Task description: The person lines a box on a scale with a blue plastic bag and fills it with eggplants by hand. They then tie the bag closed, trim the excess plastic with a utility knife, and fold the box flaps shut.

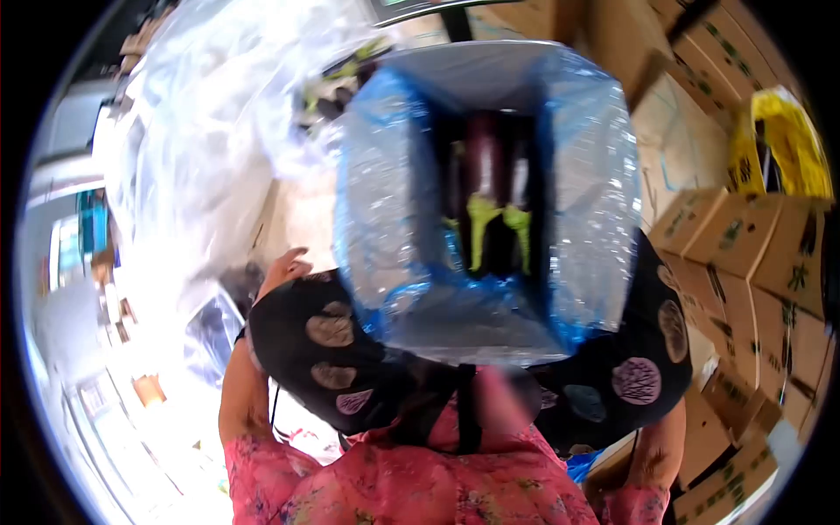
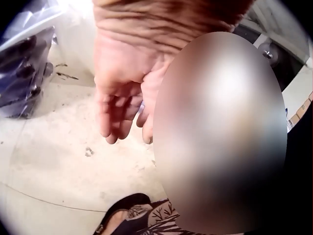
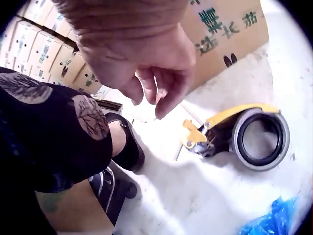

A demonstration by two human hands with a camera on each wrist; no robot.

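A box lined with blue-edged clear plastic (image 1: 591,175) stands in front of the person's lap, its liner folded out over the sides. Inside lie several dark eggplants (image 1: 484,157) with green stems toward the body. Left of the box, the left hand (image 1: 284,267) hangs beside the knee; in the left wrist view the same hand (image 2: 129,83) has loosely bent fingers with nothing in them. The head view does not show the right hand. Seen from the right wrist, that hand (image 3: 146,58) hangs above the floor, fingers loosely curled around nothing, near a yellow tape dispenser (image 3: 234,115).
Clear plastic sheeting (image 1: 210,114) covers the left side, with loose eggplants by the box's upper left. Stacked cartons (image 1: 726,227) and a yellow bag (image 1: 792,144) are at the right. Blue plastic (image 3: 271,220) lies on the floor near the tape dispenser. Bagged eggplants (image 2: 24,73) stand beyond the left hand.
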